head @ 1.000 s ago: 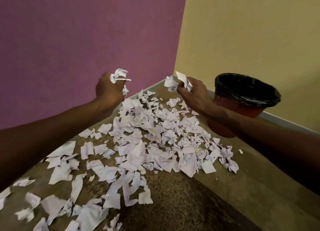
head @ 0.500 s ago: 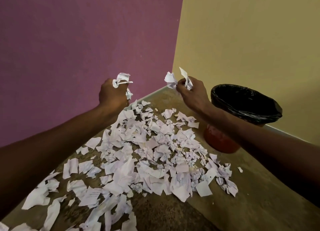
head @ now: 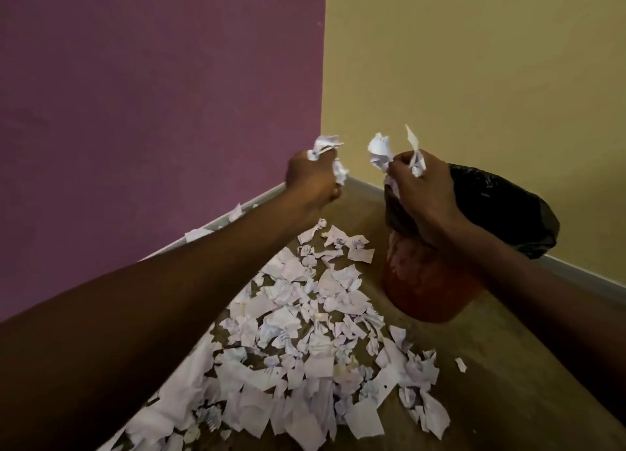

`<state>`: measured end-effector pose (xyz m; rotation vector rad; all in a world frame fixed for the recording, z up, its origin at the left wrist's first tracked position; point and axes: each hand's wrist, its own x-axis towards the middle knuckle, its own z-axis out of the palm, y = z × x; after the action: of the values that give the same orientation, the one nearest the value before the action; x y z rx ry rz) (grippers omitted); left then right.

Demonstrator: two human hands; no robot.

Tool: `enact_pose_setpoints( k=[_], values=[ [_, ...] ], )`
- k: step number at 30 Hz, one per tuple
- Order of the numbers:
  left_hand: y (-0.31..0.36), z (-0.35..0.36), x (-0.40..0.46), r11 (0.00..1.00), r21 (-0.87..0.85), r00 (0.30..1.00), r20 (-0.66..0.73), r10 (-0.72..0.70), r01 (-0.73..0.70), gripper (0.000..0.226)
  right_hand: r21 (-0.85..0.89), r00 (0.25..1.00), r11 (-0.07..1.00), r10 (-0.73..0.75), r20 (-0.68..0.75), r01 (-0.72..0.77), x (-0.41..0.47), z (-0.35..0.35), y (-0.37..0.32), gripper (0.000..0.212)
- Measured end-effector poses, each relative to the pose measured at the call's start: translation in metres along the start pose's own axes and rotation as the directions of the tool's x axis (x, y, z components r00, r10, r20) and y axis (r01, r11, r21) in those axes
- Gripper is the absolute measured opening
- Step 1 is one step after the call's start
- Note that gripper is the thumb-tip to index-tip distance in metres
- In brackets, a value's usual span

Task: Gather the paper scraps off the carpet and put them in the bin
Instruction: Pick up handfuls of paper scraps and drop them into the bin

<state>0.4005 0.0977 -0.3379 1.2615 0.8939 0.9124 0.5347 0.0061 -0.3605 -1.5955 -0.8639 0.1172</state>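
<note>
Purple wall (head: pixel 152 112) meets yellow wall (head: pixel 474 71) above baseboard (head: pixel 582 274).

The paper scraps (head: pixel 305 345) on the floor are white with faint blue writing. The carpet (head: pixel 508 366) is brown with tiny speckles. The bin (head: pixel 423 281) is red, and its bag (head: pixel 501 206) is black. One wall (head: pixel 152 95) is purple, and the other wall (head: pixel 491 61) is yellow.

Loads of torn white scraps (head: pixel 315 345) littering my brown carpet (head: pixel 501 366), a few crumpled up. Red bin (head: pixel 426 281) with black liner stands upright just beside them.
</note>
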Motion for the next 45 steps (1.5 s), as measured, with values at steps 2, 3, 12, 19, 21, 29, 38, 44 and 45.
enact_pose_setpoints(
  k=[2,3,12,19,21,29,38,44,45],
  values=[
    [-0.003,0.037,0.007,0.999,0.020,0.999,0.046,-0.026,0.025,0.022,-0.020,1.000,1.000,-0.008,-0.019,0.008,0.013,-0.019,0.009,0.025],
    [-0.007,0.053,0.009,0.999,0.037,0.997,0.072,-0.034,0.032,0.022,-0.027,0.999,1.000,-0.011,-0.033,0.010,0.018,-0.028,0.012,0.026],
    [-0.024,0.171,0.015,0.954,0.142,0.901,0.317,-0.296,0.264,0.018,-0.040,0.921,0.927,0.365,-0.139,-0.373,0.068,-0.082,0.050,0.019],
    [-0.025,0.182,0.018,0.918,0.174,0.760,0.518,-0.392,0.355,0.048,-0.265,0.667,0.674,0.734,0.129,-0.690,0.092,-0.104,0.077,0.063],
    [-0.021,0.180,0.019,0.903,0.107,0.708,0.585,-0.395,0.416,0.064,-0.228,0.635,0.650,0.759,0.147,-0.725,0.090,-0.105,0.074,0.068],
    [-0.025,0.179,0.018,0.940,-0.026,0.847,0.444,-0.294,0.340,0.056,-0.214,0.744,0.738,0.665,0.068,-0.640,0.092,-0.087,0.089,0.034],
    [-0.036,0.151,0.010,0.971,-0.202,0.965,0.249,-0.078,0.130,0.017,-0.616,0.993,0.787,-0.038,-0.109,-0.038,0.061,-0.088,0.076,0.025],
    [-0.072,0.099,-0.003,0.973,-0.188,0.990,0.083,-0.116,0.130,0.014,-0.467,0.913,0.807,-0.408,0.001,0.361,0.005,-0.064,0.045,0.024],
    [-0.082,0.089,-0.005,0.975,-0.175,0.990,0.059,-0.125,0.134,0.013,-0.405,0.894,0.813,-0.447,0.026,0.418,-0.007,-0.060,0.043,0.020]
  ],
)
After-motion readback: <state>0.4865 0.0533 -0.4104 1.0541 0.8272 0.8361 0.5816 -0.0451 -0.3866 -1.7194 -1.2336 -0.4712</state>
